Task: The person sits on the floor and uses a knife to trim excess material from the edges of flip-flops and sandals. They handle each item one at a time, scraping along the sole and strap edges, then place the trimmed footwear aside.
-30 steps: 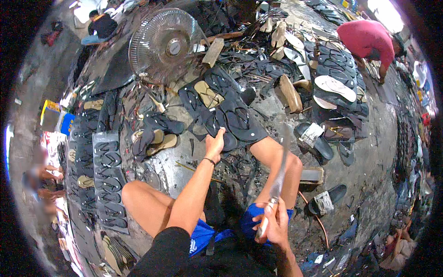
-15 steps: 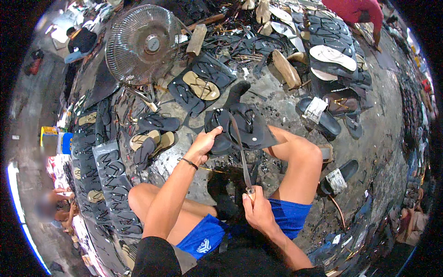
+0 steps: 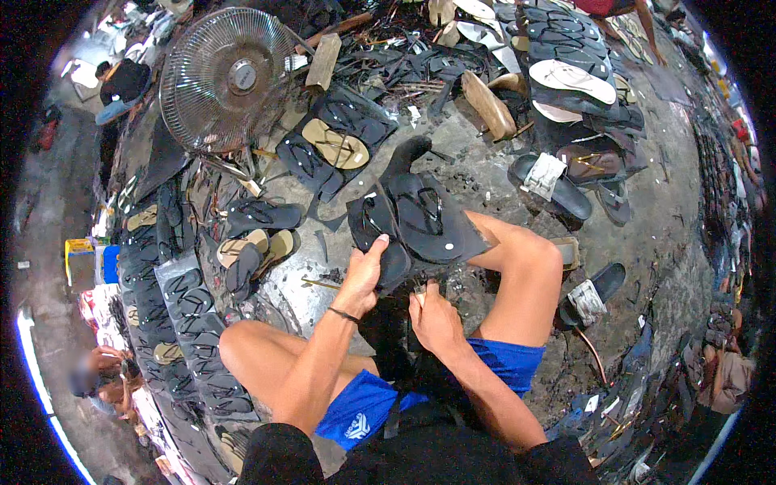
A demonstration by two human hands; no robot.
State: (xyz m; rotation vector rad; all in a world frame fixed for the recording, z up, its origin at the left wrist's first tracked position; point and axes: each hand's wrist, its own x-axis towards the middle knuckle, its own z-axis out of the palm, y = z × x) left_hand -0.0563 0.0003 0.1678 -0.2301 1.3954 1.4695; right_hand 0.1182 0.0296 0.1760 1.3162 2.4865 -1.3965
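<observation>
My left hand [image 3: 369, 273] is closed on the near left edge of a black flip-flop [image 3: 373, 217], thumb on top. Beside it is a second black flip-flop [image 3: 422, 212] on a dark rubber sheet with rough edges; a small white dot marks its near end. My right hand [image 3: 437, 322] is closed around the light handle of a knife [image 3: 419, 294], just on the near side of the sheet. Most of the blade is hard to make out against the dark rubber. Behind the flip-flops stands a dark rounded piece [image 3: 408, 155].
A wire-caged fan [image 3: 230, 81] stands far left. Tan-soled and black flip-flops [image 3: 333, 145] lie beyond the work. Rows of flip-flops [image 3: 194, 323] line the left. Slides [image 3: 554, 186], a wooden block [image 3: 490, 105] and a flip-flop stack [image 3: 574, 81] are on the right. Rubber scraps litter the floor.
My right hand has moved up toward the flip-flops with the knife, whose long blade showed plainly before. The flip-flops have turned slightly, and the whole view has shifted a little.
</observation>
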